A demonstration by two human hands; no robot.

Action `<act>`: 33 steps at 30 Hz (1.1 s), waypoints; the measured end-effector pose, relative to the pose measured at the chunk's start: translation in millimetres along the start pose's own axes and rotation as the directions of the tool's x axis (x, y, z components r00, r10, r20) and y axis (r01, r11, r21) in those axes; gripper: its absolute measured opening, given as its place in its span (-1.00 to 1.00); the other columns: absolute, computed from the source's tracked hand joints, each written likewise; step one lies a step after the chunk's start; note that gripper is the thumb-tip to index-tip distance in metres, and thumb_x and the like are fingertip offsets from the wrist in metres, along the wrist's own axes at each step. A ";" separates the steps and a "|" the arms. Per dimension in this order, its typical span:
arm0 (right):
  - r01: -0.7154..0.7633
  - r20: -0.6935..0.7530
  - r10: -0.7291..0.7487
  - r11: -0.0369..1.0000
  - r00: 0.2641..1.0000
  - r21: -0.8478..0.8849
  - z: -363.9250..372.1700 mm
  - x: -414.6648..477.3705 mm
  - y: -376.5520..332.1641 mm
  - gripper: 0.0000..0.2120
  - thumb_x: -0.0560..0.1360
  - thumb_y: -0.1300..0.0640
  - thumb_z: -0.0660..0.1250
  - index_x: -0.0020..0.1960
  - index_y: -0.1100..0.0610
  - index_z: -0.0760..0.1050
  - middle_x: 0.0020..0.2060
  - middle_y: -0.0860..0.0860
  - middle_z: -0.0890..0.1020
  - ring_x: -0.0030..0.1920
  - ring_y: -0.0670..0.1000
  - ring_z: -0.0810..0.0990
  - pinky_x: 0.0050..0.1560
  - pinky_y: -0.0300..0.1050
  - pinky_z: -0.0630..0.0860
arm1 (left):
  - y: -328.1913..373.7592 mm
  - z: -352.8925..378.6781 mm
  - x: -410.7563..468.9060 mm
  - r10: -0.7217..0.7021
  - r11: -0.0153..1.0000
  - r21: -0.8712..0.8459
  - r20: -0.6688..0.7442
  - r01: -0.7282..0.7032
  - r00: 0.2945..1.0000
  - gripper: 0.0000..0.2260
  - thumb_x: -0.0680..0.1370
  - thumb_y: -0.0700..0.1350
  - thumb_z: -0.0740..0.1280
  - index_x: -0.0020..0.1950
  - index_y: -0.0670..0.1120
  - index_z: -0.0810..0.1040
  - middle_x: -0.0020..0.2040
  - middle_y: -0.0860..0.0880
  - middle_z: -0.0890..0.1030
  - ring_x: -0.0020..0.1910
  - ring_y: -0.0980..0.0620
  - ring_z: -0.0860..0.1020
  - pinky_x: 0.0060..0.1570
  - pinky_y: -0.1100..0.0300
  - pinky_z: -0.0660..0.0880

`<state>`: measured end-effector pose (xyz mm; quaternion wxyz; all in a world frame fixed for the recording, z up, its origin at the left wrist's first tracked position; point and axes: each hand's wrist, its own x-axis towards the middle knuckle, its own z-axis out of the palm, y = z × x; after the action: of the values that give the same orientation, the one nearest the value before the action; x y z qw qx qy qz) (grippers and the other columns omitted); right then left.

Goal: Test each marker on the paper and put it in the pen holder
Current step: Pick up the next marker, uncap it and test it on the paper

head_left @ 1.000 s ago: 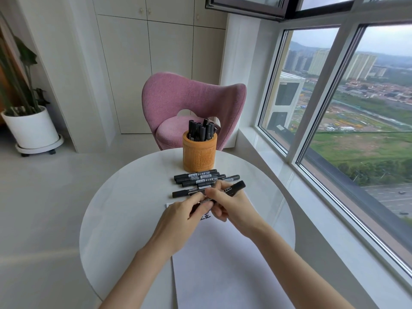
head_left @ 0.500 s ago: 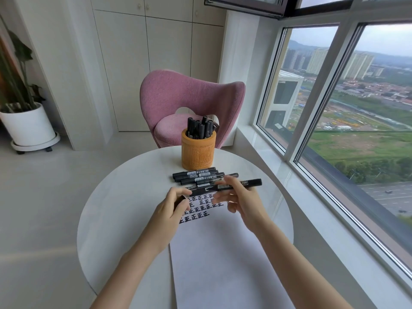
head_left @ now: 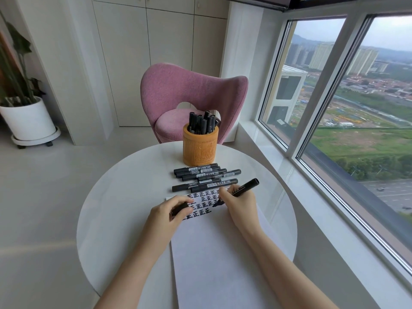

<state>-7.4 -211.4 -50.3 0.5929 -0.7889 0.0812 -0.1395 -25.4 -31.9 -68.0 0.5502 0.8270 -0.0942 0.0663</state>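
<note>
In carved tan cylindrical pen holder [head_left: 200,150] on round white table [head_left: 124,197]: capped black markers [head_left: 201,124], upright, count unclear. Gripped in right hand [head_left: 239,205]: uncapped black marker [head_left: 247,186], tip on white paper sheet [head_left: 218,253], half hidden. Pinched in left hand [head_left: 169,214]: black cap [head_left: 179,208]. Readable: "700" on barrels, rows of 正 on paper.

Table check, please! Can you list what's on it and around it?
Surface: round white table, white paper sheet with black test marks at its far end.
Job's things: carved tan pen holder holding upright markers; loose black markers lying between holder and paper.
Clutter: nothing seen.
Hands: right hand grips an uncapped black marker, tip at the paper; left hand holds a black cap.
Cables: nothing seen.
Surroundings: pink chair, plant in white pot, big window.
</note>
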 end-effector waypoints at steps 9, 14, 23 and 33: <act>0.019 -0.008 -0.019 1.000 1.000 -0.009 1.9 -1.8 3.3 -0.72 0.43 0.26 0.30 -0.33 0.41 0.32 -0.44 0.09 0.38 -0.44 -0.10 0.23 -0.46 -0.30 0.17 | -3.6 1.6 -0.6 0.012 1.000 0.018 -0.014 -0.012 1.000 -0.81 0.48 -0.19 0.40 -0.11 0.13 0.58 -0.18 0.19 0.65 -0.19 0.17 0.63 -0.07 0.29 0.50; 0.024 -0.001 -0.024 1.000 1.000 -0.006 2.0 -2.5 3.1 -0.70 0.44 0.26 0.31 -0.35 0.39 0.29 -0.45 0.09 0.33 -0.44 -0.09 0.21 -0.46 -0.30 0.15 | -3.7 2.2 0.0 0.018 1.000 0.016 -0.018 -0.018 1.000 -0.79 0.47 -0.19 0.40 -0.12 0.16 0.57 -0.17 0.18 0.65 -0.19 0.16 0.63 -0.05 0.22 0.52; 0.033 -0.002 -0.033 0.999 0.999 -0.034 4.1 -2.5 4.7 -0.71 0.45 0.23 0.31 -0.37 0.23 0.28 -0.47 0.05 0.32 -0.43 -0.07 0.23 -0.44 -0.25 0.16 | -4.1 2.0 -0.6 0.007 1.000 0.029 -0.024 -0.006 1.000 -0.80 0.47 -0.17 0.41 -0.12 0.17 0.58 -0.21 0.09 0.67 -0.19 0.17 0.63 -0.04 0.18 0.52; 0.038 -0.020 -0.038 0.999 0.999 -0.019 2.5 -1.7 6.3 -0.73 0.44 0.26 0.29 -0.33 0.37 0.29 -0.43 0.08 0.33 -0.41 -0.07 0.22 -0.43 -0.26 0.16 | -3.5 1.8 -1.1 -0.008 0.999 0.031 -0.019 0.009 1.000 -0.82 0.48 -0.17 0.40 -0.11 0.15 0.58 -0.19 0.09 0.67 -0.18 0.16 0.63 -0.02 0.15 0.54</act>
<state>-8.0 -210.5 -57.2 0.5820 -0.7943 0.0737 -0.1580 -25.7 -32.1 -72.1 0.5385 0.8352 -0.0844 0.0735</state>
